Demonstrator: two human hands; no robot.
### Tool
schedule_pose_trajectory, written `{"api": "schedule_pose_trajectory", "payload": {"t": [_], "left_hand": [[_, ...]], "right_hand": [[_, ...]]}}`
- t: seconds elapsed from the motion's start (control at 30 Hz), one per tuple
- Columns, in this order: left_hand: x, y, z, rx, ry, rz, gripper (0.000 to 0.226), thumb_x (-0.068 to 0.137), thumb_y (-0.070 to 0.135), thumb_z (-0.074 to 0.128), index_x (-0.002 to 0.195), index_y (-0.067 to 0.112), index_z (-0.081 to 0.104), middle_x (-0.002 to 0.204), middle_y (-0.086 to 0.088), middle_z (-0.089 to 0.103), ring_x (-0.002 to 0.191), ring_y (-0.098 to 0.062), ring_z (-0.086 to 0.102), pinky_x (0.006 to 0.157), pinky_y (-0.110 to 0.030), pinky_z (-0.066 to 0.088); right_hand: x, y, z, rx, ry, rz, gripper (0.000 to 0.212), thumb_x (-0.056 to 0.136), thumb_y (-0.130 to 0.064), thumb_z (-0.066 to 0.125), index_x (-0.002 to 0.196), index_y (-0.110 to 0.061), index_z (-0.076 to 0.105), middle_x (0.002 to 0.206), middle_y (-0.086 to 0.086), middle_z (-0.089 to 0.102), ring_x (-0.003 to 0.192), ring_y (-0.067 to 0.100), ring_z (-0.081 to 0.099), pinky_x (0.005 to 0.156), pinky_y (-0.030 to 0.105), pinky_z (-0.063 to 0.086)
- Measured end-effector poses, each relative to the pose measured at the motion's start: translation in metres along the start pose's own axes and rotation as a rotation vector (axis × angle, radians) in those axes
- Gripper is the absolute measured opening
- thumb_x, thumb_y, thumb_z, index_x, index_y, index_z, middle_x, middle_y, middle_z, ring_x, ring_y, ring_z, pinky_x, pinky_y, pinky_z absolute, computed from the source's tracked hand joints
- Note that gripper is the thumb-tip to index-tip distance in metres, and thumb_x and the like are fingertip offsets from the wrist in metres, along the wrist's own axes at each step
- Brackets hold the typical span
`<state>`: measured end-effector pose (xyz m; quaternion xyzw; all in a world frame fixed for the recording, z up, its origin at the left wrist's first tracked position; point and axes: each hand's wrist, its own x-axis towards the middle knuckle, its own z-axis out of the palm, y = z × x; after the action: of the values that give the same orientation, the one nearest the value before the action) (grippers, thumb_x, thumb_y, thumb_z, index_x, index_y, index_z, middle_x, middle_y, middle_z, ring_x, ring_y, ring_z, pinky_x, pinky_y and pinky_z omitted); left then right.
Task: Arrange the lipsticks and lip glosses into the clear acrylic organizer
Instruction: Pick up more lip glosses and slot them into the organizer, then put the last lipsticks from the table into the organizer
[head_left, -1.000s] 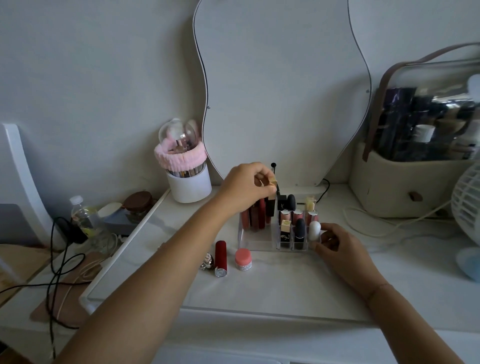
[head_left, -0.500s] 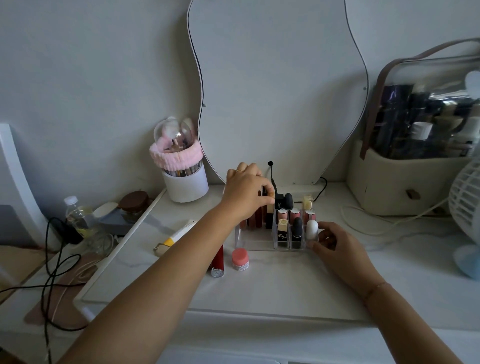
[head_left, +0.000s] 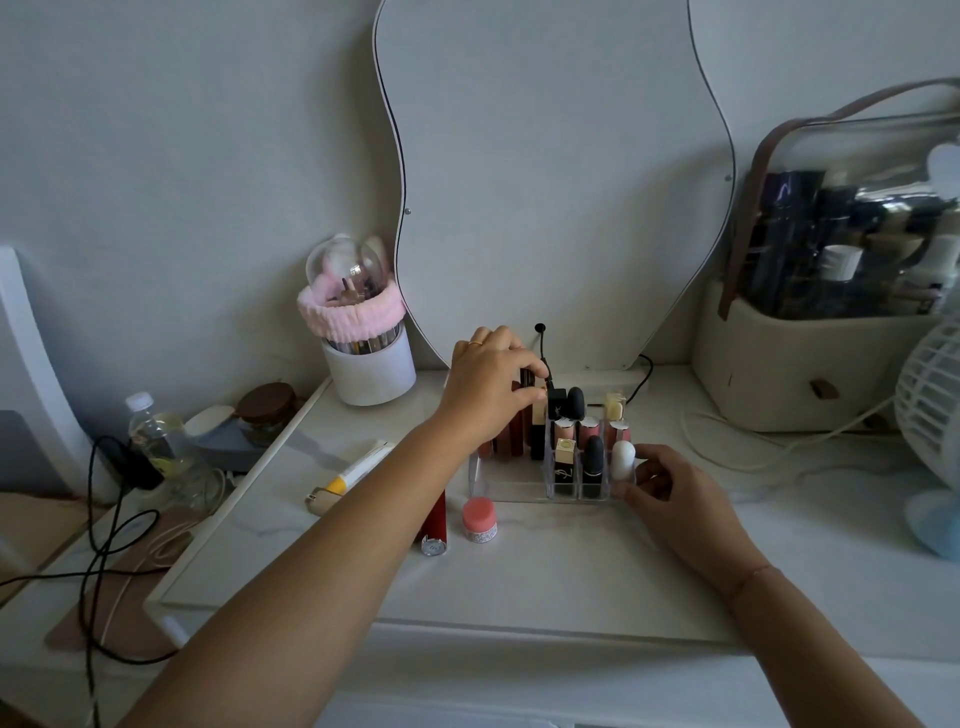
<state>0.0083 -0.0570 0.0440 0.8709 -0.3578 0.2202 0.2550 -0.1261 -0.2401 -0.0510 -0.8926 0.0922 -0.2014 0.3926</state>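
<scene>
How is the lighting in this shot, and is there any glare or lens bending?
Head view: dim, flat light with soft shadows; glare streaks the clear lid of the cosmetics case; wide-angle bending curves the desk edge; the acrylic organizer and both hands stay fairly sharp.

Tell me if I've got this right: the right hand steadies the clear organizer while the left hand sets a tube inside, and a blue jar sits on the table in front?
Nearly. In the head view the jar in front of the organizer is pink, not blue. The rest holds: the right hand steadies the organizer while the left hand sets a tube inside.
</scene>
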Motion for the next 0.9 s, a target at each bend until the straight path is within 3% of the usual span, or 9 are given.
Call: {"api": "schedule_pose_trajectory", "payload": {"t": [0.13,0.2,0.37,0.5,0.6,0.77,0.9], "left_hand": [[-0.001,0.002,-0.012,-0.130,0.041,-0.054,0.017,0.074,0.031,0.074,0.089,0.024,0.070,0.098,0.001,0.057,0.099,-0.016,0.046,0.088,-0.031,0.032],[-0.005,-0.003,-0.024,-0.204,0.086,-0.077,0.017,0.074,0.030,0.075,0.088,0.022,0.070,0.095,0.002,0.057,0.093,-0.015,0.048,0.084,-0.030,0.038],[-0.042,-0.055,-0.057,-0.246,0.173,-0.230,0.011,0.075,0.021,0.075,0.085,0.021,0.070,0.085,0.005,0.060,0.075,0.008,0.051,0.065,-0.003,0.034],[-0.079,-0.112,-0.069,-0.088,-0.034,-0.616,0.024,0.074,0.030,0.075,0.095,0.018,0.068,0.091,-0.001,0.066,0.080,-0.010,0.059,0.067,-0.022,0.042],[-0.094,-0.131,-0.064,-0.040,-0.254,-0.749,0.042,0.070,0.040,0.076,0.103,0.016,0.064,0.099,-0.004,0.065,0.090,-0.018,0.061,0.081,-0.029,0.048],[-0.098,-0.132,-0.055,0.094,-0.282,-0.739,0.041,0.070,0.037,0.075,0.103,0.015,0.065,0.105,-0.005,0.066,0.099,-0.022,0.060,0.089,-0.038,0.049],[-0.099,-0.109,-0.051,0.061,-0.110,-0.496,0.021,0.071,0.038,0.073,0.084,0.022,0.068,0.090,0.001,0.063,0.090,-0.020,0.059,0.082,-0.039,0.049]], "right_hand": [[0.001,-0.001,0.000,0.010,0.017,0.009,0.040,0.079,-0.027,0.071,0.116,-0.021,0.059,0.087,-0.002,0.064,0.077,0.013,0.059,0.063,0.021,0.044],[0.001,-0.001,0.000,0.012,0.017,0.009,0.039,0.079,-0.028,0.071,0.116,-0.022,0.059,0.086,-0.002,0.064,0.076,0.013,0.060,0.063,0.022,0.045],[0.000,0.001,0.000,0.008,0.010,0.005,0.040,0.080,-0.030,0.070,0.117,-0.022,0.058,0.088,-0.002,0.065,0.078,0.015,0.060,0.062,0.021,0.043],[0.001,0.001,0.000,-0.004,0.013,0.000,0.042,0.080,-0.030,0.070,0.119,-0.020,0.058,0.090,0.000,0.065,0.079,0.015,0.059,0.060,0.017,0.040],[0.000,0.002,0.001,-0.014,0.000,0.002,0.045,0.080,-0.030,0.069,0.122,-0.020,0.056,0.093,0.000,0.064,0.079,0.014,0.057,0.059,0.015,0.037],[-0.001,0.001,-0.001,-0.011,0.001,0.004,0.045,0.080,-0.030,0.070,0.122,-0.020,0.056,0.090,-0.002,0.064,0.077,0.010,0.057,0.059,0.016,0.037],[0.000,0.002,0.000,-0.009,0.002,-0.003,0.043,0.080,-0.030,0.070,0.120,-0.020,0.057,0.088,-0.002,0.064,0.074,0.009,0.056,0.058,0.016,0.037]]}}
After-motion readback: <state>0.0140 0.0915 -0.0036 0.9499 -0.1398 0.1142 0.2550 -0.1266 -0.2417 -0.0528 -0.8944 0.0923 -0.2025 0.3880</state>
